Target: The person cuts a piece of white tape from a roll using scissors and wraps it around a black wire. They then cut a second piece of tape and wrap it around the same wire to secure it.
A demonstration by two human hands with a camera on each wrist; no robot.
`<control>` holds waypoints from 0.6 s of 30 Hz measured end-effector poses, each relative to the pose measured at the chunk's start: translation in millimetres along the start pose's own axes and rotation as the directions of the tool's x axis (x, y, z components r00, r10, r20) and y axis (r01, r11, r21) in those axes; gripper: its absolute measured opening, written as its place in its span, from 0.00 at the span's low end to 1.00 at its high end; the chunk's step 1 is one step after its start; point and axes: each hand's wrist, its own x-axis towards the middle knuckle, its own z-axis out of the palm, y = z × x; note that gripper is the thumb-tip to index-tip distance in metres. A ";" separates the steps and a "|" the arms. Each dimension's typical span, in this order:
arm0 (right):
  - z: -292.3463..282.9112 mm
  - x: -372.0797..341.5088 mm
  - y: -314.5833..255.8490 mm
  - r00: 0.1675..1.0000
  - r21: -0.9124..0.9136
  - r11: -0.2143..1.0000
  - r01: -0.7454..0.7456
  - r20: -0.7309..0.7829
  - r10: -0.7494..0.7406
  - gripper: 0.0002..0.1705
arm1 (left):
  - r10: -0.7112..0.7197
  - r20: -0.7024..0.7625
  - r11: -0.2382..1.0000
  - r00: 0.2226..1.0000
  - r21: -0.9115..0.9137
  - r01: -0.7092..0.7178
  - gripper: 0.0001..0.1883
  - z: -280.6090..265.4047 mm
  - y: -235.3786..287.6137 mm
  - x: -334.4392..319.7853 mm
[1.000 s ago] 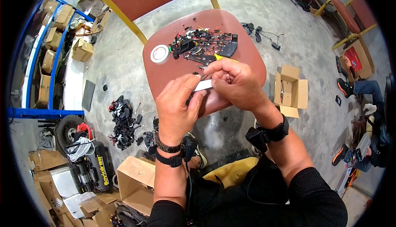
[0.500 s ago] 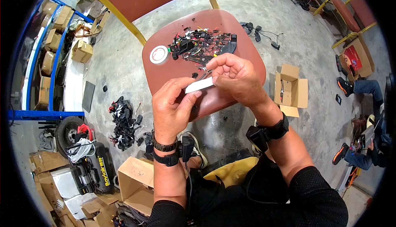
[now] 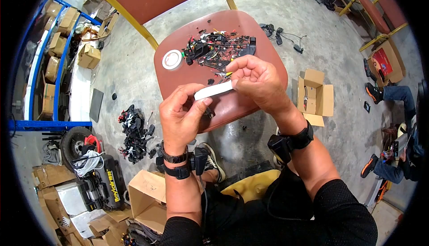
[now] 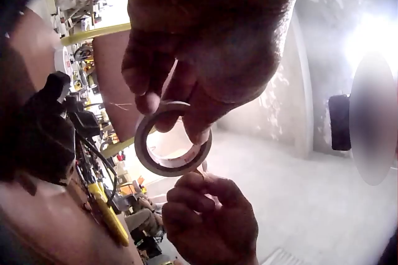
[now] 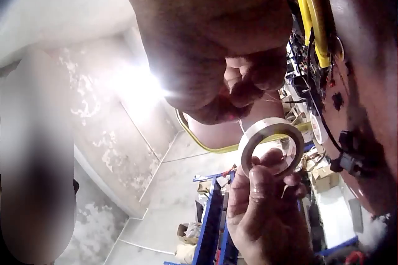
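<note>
My left hand holds a roll of white tape, fingers through the ring and thumb on its outside. In the right wrist view the roll stands upright in those fingertips. My right hand has its fingers curled in, thumb and forefinger pinching at the edge of the tape. White tape spans between the two hands in the head view. Pliers with yellow handles lie on the red chair seat, partly hidden behind my right hand in the head view.
A heap of small black parts and wires covers the seat's middle, beside a white ring. On the floor are an open cardboard box, a pile of black connectors and a larger box. Another person's legs show at right.
The hands have drawn apart, the left moving left and slightly down. More of the white tape shows between them, and the right fingers have curled in more.
</note>
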 end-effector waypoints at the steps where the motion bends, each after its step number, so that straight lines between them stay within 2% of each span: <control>1: -0.2 -0.1 -0.3 1.000 0.001 1.000 -0.001 -0.003 0.001 0.15 | -0.004 -0.001 1.000 1.000 -0.012 0.004 0.10 -0.2 -1.7 -0.2; 18: -3.5 1.7 -4.0 1.000 0.051 0.999 0.014 -0.023 -0.012 0.15 | -0.116 -0.004 0.981 0.993 -0.154 0.114 0.10 -9.6 -8.7 -1.6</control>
